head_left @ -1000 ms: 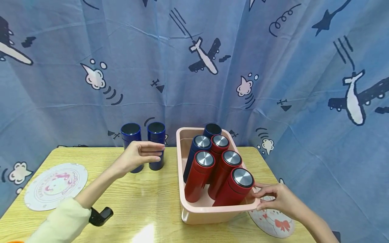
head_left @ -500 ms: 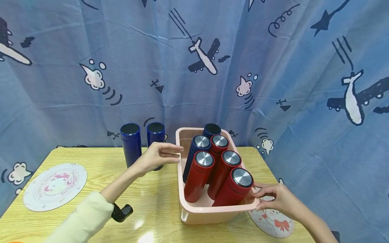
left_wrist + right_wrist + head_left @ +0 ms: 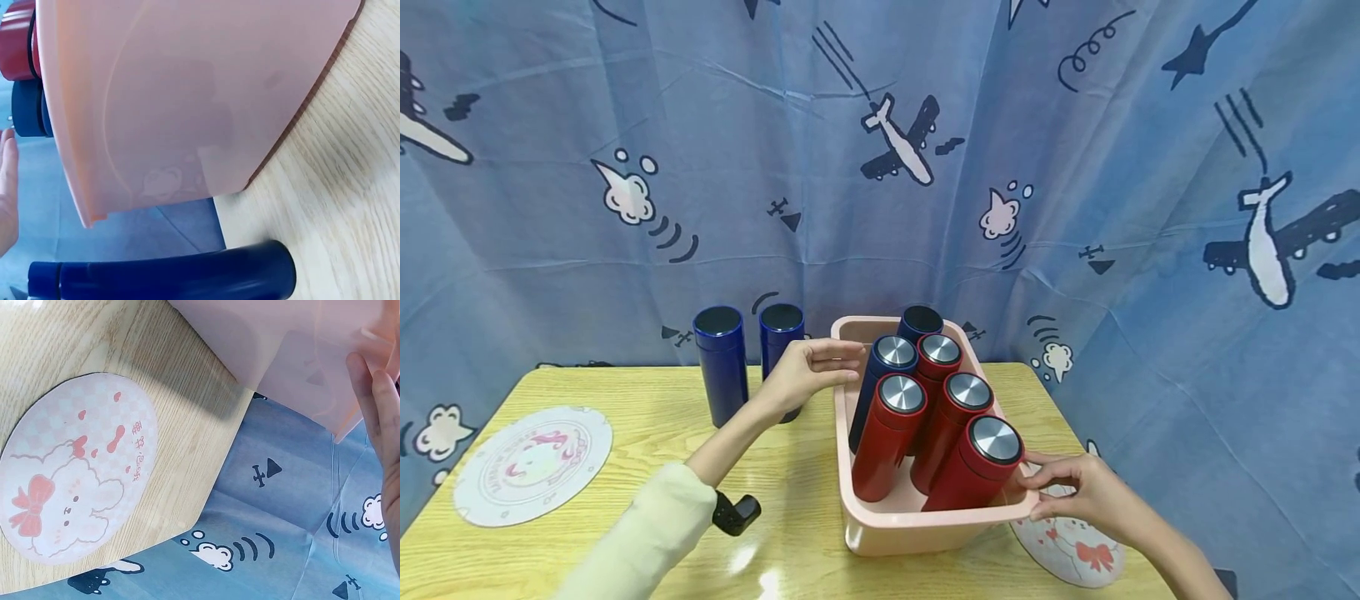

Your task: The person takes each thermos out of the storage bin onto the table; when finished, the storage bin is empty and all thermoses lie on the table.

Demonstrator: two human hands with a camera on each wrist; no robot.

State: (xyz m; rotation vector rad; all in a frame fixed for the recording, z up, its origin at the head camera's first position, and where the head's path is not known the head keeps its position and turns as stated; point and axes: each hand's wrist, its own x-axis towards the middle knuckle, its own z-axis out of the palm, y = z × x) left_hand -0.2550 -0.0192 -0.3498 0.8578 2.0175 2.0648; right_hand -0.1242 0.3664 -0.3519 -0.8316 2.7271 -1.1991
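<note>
A pink plastic bin (image 3: 940, 518) holds several upright red thermoses (image 3: 880, 450) with brushed silver lids. Two dark blue ones share it: a silver-lidded thermos (image 3: 871, 387) at its left side and a black-topped thermos (image 3: 921, 321) at the back. My left hand (image 3: 801, 375) is over the bin's left rim, fingers extended toward the silver-lidded blue thermos and holding nothing. At the front right corner, my right hand (image 3: 1086, 493) pinches the bin's rim between thumb and fingers. In the left wrist view only part of the left hand (image 3: 7, 194) shows beside the bin's wall.
Two blue thermoses stand left of the bin, one thermos (image 3: 722, 367) farther out and the other (image 3: 781, 333) partly behind my left hand. A round white mat (image 3: 535, 467) lies at the left; a rabbit-print mat (image 3: 81, 469) lies by the bin's right side. A curtain (image 3: 737, 167) hangs behind.
My left hand has moved right, from in front of the loose blue thermoses to over the bin's left rim. The right hand stays at the rim, and the thermoses have not moved.
</note>
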